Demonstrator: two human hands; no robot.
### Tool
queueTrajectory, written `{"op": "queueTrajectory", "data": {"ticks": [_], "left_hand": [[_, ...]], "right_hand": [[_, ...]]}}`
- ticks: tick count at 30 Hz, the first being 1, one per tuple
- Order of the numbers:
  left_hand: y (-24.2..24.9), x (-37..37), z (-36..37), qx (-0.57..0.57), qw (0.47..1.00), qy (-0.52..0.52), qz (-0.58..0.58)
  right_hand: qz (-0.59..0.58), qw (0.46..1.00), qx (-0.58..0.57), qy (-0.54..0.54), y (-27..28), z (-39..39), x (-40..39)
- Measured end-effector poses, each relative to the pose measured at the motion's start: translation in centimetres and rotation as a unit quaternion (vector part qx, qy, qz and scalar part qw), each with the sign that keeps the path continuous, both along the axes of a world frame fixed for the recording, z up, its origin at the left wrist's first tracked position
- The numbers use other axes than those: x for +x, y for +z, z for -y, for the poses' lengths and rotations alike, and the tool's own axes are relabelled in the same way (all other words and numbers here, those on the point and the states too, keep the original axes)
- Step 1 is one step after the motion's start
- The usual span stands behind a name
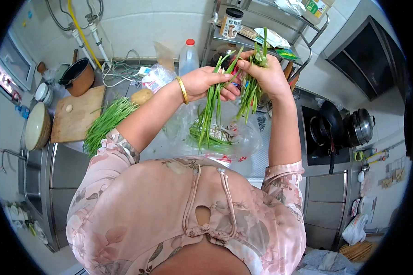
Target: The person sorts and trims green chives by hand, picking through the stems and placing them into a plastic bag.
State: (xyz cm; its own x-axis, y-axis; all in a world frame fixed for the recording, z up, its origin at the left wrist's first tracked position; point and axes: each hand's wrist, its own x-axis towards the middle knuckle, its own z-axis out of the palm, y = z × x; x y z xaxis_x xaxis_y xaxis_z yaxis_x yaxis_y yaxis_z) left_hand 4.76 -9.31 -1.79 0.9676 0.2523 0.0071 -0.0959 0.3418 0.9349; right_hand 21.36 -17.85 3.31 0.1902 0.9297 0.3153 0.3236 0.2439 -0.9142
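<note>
My left hand [212, 83], with a gold bangle at the wrist, is closed on a few long garlic chives [211, 107] that hang down. Close beside it on the right, my right hand [267, 75] grips a thicker bunch of chives [249, 96], some ends sticking up above the fingers. Below both hands, a clear plastic bag [250, 137] lies spread on the counter with more chives [206, 141] and pale scraps on it. Left of my left forearm is a large pile of chives [106, 123], partly on the cutting board [75, 120].
A garlic clove [69, 108] lies on the board, and a brown pot [80, 79] stands behind it. A potato [142, 95] sits by the pile. At the back are a red-capped jug [189, 57] and a metal rack [243, 40]. Black pans [330, 123] rest on the stove at right.
</note>
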Motion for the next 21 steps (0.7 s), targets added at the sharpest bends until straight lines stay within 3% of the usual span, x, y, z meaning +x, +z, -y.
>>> {"op": "queueTrajectory", "data": {"ticks": [4,9,12,14,16,18,21], "left_hand": [[0.0,0.0,0.1,0.022,0.999,0.018,-0.024],[0.5,-0.6,-0.3,0.107,0.991,0.041,-0.071],[-0.3,-0.7,-0.9,0.138,0.986,0.035,-0.086],[-0.5,-0.8,-1.0,0.104,0.99,0.038,-0.083],[-0.7,-0.9,-1.2,0.067,0.995,0.031,-0.074],[-1.1,-1.0,-1.5,0.023,0.998,0.013,-0.061],[-0.7,-0.9,-1.1,-0.024,0.999,-0.021,-0.021]], "right_hand": [[0.037,0.999,-0.033,0.007,0.8,0.1,-0.2],[0.17,0.984,-0.029,-0.035,-0.2,-0.3,1.2],[0.171,0.981,0.042,-0.076,0.0,0.3,1.9],[0.152,0.975,0.042,-0.157,0.5,0.8,3.1],[0.003,0.98,0.045,-0.194,1.5,1.8,4.0],[-0.099,0.985,0.077,-0.122,1.4,2.3,4.8],[-0.061,0.998,-0.012,-0.03,0.3,2.2,3.5]]}}
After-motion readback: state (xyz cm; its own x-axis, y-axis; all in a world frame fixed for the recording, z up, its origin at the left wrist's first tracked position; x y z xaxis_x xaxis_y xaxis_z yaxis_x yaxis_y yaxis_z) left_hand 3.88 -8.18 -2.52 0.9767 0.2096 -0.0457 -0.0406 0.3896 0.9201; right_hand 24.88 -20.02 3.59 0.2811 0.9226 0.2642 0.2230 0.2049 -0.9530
